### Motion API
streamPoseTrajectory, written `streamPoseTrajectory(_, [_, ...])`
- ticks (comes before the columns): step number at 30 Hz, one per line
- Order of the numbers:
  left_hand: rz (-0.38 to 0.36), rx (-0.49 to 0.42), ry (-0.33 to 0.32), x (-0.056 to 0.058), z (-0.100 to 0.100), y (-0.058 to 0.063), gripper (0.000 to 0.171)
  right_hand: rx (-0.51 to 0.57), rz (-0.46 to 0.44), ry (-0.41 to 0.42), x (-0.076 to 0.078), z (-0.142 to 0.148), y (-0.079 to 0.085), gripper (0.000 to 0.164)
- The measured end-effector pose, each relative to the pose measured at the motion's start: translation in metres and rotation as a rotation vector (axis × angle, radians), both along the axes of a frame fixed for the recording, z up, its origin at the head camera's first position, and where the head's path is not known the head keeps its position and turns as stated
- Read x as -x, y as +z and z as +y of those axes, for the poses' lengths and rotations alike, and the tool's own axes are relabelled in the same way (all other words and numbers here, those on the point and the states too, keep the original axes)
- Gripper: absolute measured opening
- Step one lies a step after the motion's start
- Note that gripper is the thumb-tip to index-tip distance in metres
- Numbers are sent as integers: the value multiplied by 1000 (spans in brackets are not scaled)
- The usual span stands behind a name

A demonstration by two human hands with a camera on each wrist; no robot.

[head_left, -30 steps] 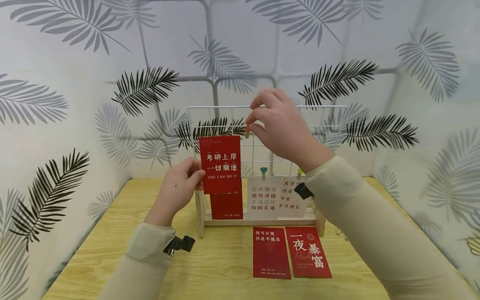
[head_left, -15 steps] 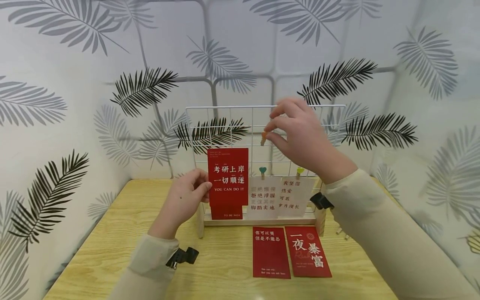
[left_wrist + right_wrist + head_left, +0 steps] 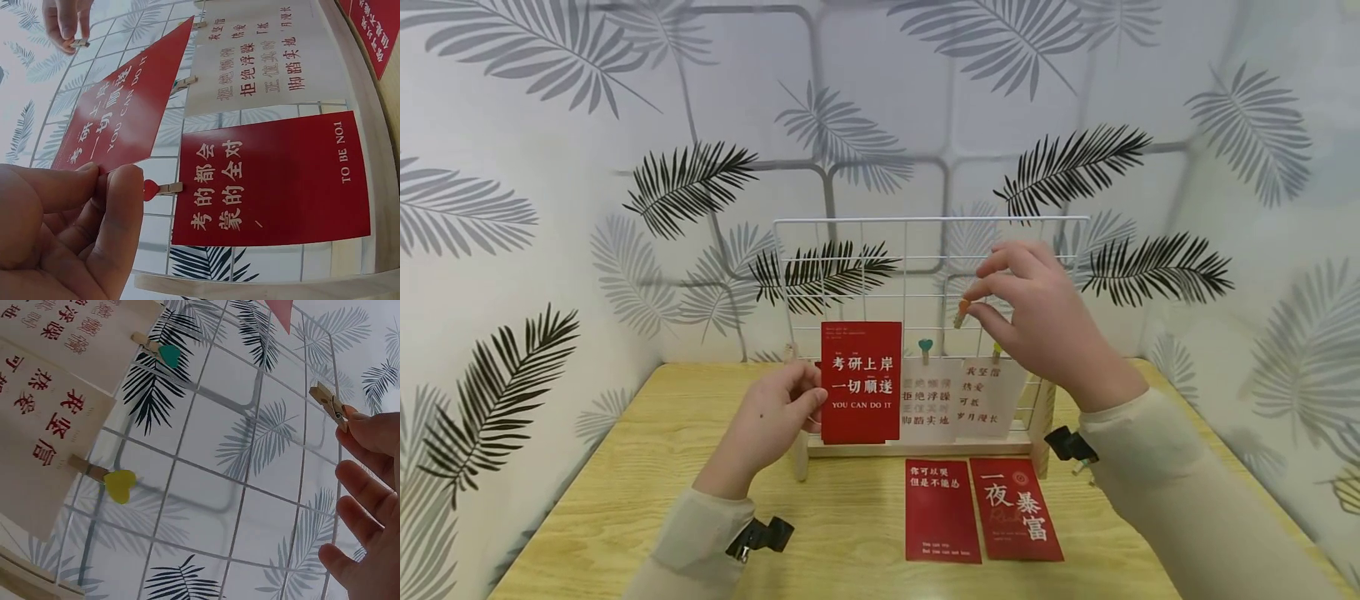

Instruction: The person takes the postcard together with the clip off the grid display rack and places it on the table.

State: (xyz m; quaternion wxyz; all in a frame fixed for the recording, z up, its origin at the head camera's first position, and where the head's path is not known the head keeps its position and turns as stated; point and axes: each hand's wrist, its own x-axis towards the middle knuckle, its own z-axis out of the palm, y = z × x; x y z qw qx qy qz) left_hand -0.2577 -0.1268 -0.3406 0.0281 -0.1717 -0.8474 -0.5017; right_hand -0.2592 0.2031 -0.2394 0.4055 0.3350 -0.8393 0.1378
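My left hand point(image 3: 782, 408) pinches the left edge of a red card point(image 3: 861, 379) lettered YOU CAN DO IT. In the head view this card overlaps another red card point(image 3: 281, 181), which hangs on the white wire grid point(image 3: 850, 220) from a red heart clothespin point(image 3: 165, 189). Up and to the right, my right hand point(image 3: 1037, 317) pinches a small wooden clothespin point(image 3: 326, 403) with an orange heart point(image 3: 965, 307) between thumb and index finger, its other fingers spread. Two white cards point(image 3: 928, 408) hang beside the red ones, under teal point(image 3: 167, 355) and yellow point(image 3: 119, 485) heart clothespins.
Two more red cards point(image 3: 943, 517) lie side by side on the wooden table point(image 3: 820, 533), in front of the grid's wooden base point(image 3: 850, 451). Small clothespins point(image 3: 1081, 467) lie near the right foot. Leaf-patterned covering point(image 3: 880, 100) stands behind the grid.
My left hand has lowered the red card and shifted it slightly right, so it covers most of the hanging red card. My right hand has moved right and down with the clothespin.
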Motion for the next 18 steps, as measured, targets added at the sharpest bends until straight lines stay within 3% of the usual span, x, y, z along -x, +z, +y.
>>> streamPoseTrajectory(4, [-8, -1, -15, -1, 0, -4, 4, 17, -34, -23, -4, 9, -13, 8])
streamPoseTrajectory(11, [-17, 15, -18, -2, 2, -11, 6, 47, -140, -132, -11, 32, -34, 7])
streamPoseTrajectory(18, [-83, 3, -48, -3, 5, -24, 8, 96, -212, -169, -14, 57, -52, 7])
